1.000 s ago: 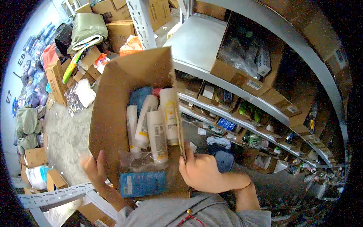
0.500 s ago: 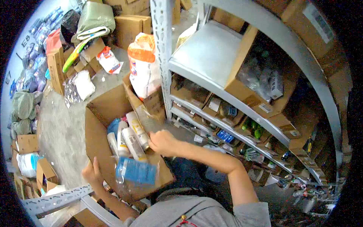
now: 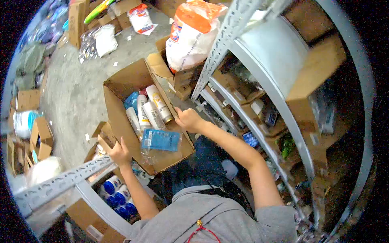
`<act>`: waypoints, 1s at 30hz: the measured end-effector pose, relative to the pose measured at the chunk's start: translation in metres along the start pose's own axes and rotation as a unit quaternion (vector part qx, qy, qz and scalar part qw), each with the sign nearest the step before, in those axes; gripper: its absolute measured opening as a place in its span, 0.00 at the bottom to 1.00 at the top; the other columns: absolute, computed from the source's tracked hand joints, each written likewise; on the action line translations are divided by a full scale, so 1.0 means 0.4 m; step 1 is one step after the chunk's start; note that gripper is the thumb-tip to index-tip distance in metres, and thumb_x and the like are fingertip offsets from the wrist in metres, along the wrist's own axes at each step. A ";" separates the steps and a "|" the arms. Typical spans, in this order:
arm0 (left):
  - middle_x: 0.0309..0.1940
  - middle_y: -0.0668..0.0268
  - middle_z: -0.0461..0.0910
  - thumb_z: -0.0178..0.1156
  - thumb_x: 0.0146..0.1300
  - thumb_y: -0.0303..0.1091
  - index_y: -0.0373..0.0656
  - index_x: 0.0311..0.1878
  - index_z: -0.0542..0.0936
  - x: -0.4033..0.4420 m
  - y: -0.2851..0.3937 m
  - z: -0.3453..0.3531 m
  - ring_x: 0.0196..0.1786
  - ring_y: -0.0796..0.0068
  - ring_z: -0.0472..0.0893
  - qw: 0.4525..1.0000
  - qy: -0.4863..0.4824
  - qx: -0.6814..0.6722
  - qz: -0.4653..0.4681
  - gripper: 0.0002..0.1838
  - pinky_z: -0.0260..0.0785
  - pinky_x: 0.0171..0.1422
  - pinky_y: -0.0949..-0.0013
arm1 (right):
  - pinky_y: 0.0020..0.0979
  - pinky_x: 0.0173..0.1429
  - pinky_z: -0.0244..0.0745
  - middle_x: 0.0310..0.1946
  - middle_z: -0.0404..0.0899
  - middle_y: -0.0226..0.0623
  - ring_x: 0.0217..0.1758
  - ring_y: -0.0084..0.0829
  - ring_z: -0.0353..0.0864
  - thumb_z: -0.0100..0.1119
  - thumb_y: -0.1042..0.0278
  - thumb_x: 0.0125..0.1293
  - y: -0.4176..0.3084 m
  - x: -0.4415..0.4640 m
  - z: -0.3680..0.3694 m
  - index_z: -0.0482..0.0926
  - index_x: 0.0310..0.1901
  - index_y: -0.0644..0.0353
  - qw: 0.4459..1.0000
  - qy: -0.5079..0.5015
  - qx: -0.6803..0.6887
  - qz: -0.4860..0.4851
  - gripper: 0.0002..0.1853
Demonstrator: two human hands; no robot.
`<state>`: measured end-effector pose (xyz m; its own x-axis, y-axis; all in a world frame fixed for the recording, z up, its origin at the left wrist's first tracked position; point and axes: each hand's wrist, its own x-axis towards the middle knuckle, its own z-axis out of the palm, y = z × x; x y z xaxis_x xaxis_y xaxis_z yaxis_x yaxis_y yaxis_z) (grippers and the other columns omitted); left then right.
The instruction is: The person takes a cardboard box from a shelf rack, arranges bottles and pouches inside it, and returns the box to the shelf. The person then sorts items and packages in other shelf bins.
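Cardboard box [image 3: 116, 103] — right hand [image 3: 189, 120] gripping edge, left hand [image 3: 120, 153] alongside — thumb up.

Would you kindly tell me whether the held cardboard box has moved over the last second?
Yes, apparently downward: the cardboard box earlier hid the lower part of the shelf post, but now sits clear of it.

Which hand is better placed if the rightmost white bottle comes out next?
Probably the right hand: it grips the box edge beside that bottle, while the left hand is at the opposite side, farther away.
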<state>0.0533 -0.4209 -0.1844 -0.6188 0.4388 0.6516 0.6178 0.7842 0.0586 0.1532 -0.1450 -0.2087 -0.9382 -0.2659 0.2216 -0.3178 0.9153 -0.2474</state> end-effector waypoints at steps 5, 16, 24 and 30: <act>0.10 0.54 0.68 0.50 0.55 0.35 0.38 0.15 0.71 -0.066 0.048 0.026 0.12 0.57 0.68 0.976 -0.124 -0.026 -0.176 0.15 0.59 0.17 0.63 | 0.39 0.20 0.66 0.21 0.71 0.57 0.16 0.46 0.70 0.43 0.67 0.54 0.066 0.023 0.054 0.67 0.39 0.78 0.989 -0.007 0.140 0.043 0.18; 0.07 0.58 0.65 0.51 0.54 0.34 0.41 0.13 0.66 -0.273 0.016 0.212 0.10 0.61 0.67 0.966 -0.195 -0.022 -0.170 0.16 0.58 0.14 0.63 | 0.42 0.24 0.66 0.14 0.70 0.53 0.18 0.49 0.70 0.46 0.66 0.53 0.097 -0.049 0.334 0.63 0.45 0.77 0.948 -0.076 0.260 0.169 0.22; 0.06 0.60 0.64 0.53 0.51 0.31 0.41 0.13 0.67 -0.431 0.061 0.328 0.11 0.64 0.67 0.968 -0.192 -0.022 -0.162 0.14 0.59 0.15 0.66 | 0.41 0.24 0.66 0.15 0.70 0.52 0.20 0.48 0.71 0.48 0.68 0.53 0.132 -0.189 0.557 0.65 0.42 0.75 0.958 -0.067 0.228 0.159 0.19; 0.11 0.63 0.64 0.52 0.50 0.28 0.39 0.20 0.72 -0.496 0.066 0.428 0.12 0.68 0.67 0.980 -0.173 0.001 -0.102 0.06 0.57 0.13 0.69 | 0.40 0.24 0.66 0.15 0.70 0.51 0.19 0.47 0.70 0.48 0.70 0.53 0.194 -0.233 0.725 0.66 0.39 0.75 0.974 -0.028 0.191 0.120 0.16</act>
<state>0.1095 -0.4120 -0.4416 -0.8564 0.3956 0.3317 0.4640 0.8716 0.1584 0.1763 -0.1369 -0.5222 -0.9943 -0.0850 0.0646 -0.1067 0.7764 -0.6212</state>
